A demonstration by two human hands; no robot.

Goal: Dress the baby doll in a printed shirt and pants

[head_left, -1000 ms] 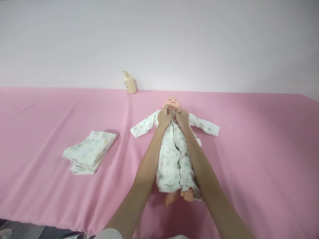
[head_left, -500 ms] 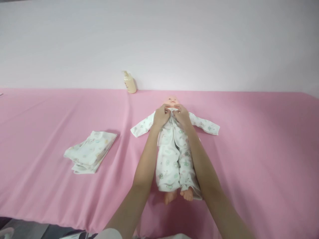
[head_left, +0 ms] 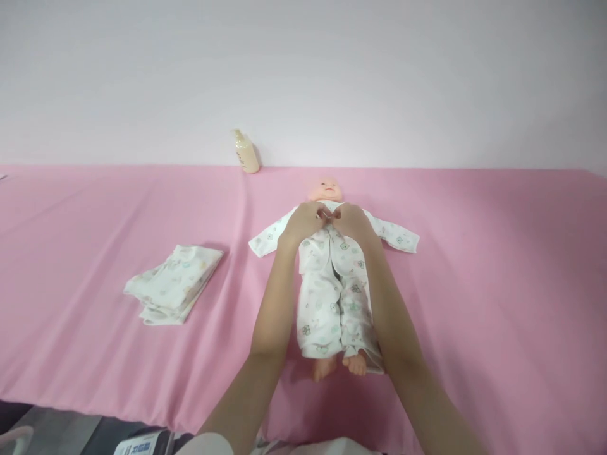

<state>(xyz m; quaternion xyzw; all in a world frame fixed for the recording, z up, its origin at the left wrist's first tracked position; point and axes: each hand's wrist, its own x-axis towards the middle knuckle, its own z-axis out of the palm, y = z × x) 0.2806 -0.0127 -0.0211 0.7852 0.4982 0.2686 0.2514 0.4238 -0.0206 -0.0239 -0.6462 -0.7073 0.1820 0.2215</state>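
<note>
1. Sleepsuit (head_left: 332, 303), white with a small print, is on a baby doll (head_left: 326, 188), directly beneath our fingers (head_left: 323, 215).
2. Our left hand (head_left: 306, 222) and right hand (head_left: 355, 222) meet at the doll's chest, fingers closed, pinching the garment's front; the exact fastening is too small to tell.
3. We judge a light, even pinch from both sides best, so the front edges lie level.
4. Folded cloths (head_left: 173, 284) lie well left of our fingers, and a pump bottle (head_left: 245, 151) stands beyond them, both on the pink-covered counter (head_left: 478, 297).

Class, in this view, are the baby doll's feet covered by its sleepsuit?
No, the doll's bare feet stick out below the white sleepsuit's legs.
</note>
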